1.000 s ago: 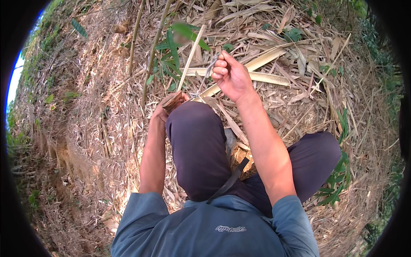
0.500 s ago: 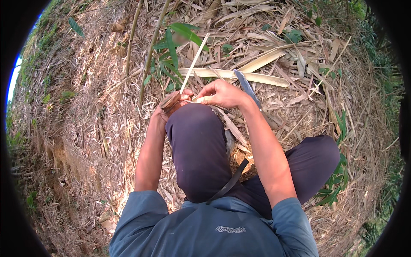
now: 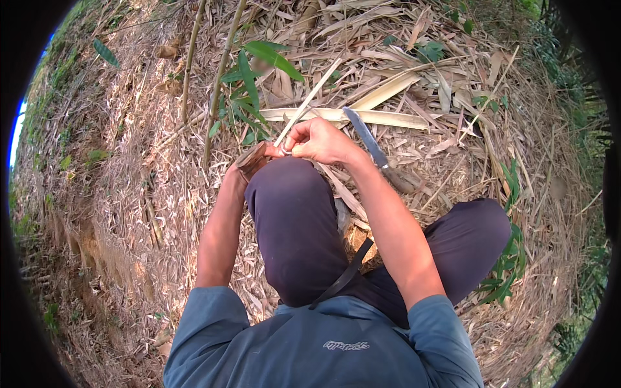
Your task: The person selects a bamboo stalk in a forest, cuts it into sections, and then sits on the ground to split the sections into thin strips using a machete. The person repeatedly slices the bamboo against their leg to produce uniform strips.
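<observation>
Pale bamboo-like strip (image 3: 313,97), seemingly light and stiff, best held low; left hand (image 3: 274,151) clasps brown wood (image 3: 251,157); right hand's (image 3: 321,141) grip unclear.

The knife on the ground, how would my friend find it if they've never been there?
Start at the dark raised knee, then find the right hand just beyond it. Look right of that hand, where the knife lies slanting on dry leaves. Its straight blue-grey blade sets it apart from the pale flat strip it crosses.
</observation>
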A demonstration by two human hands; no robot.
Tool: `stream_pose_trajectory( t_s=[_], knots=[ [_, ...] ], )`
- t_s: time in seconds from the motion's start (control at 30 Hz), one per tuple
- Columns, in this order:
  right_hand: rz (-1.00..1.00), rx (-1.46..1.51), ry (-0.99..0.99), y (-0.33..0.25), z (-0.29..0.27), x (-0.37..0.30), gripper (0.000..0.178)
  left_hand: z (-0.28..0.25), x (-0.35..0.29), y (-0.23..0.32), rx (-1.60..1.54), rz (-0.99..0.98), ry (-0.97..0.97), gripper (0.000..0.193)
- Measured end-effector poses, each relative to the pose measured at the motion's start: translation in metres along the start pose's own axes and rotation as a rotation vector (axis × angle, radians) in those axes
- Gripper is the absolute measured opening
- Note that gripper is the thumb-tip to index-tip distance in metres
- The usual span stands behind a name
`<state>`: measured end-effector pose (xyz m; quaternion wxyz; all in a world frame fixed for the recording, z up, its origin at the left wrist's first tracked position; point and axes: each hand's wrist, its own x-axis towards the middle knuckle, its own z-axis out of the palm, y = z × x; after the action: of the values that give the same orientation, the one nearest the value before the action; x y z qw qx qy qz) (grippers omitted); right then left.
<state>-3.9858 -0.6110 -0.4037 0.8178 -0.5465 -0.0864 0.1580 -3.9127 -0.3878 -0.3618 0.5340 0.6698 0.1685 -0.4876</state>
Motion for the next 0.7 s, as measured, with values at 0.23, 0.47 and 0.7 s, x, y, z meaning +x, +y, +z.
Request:
stream_pose_trajectory(
  t_s=[0.23,0.47,0.7],
  knots=[
    [0.26,-0.32,0.081,0.009,-0.011,-0.003,0.035,0.006,0.009,0.004,0.081,0.065,-0.316,0.022],
    [0.236,0.027,0.064,0.029,-0.01,0.007,0.039,0.006,0.014,0.01,0.184,0.09,-0.314,0.024],
    [0.316,0.048,0.121,0.006,-0.006,-0.013,0.042,-0.006,0.036,0.014,0.365,0.098,-0.405,0.024]
  ],
)
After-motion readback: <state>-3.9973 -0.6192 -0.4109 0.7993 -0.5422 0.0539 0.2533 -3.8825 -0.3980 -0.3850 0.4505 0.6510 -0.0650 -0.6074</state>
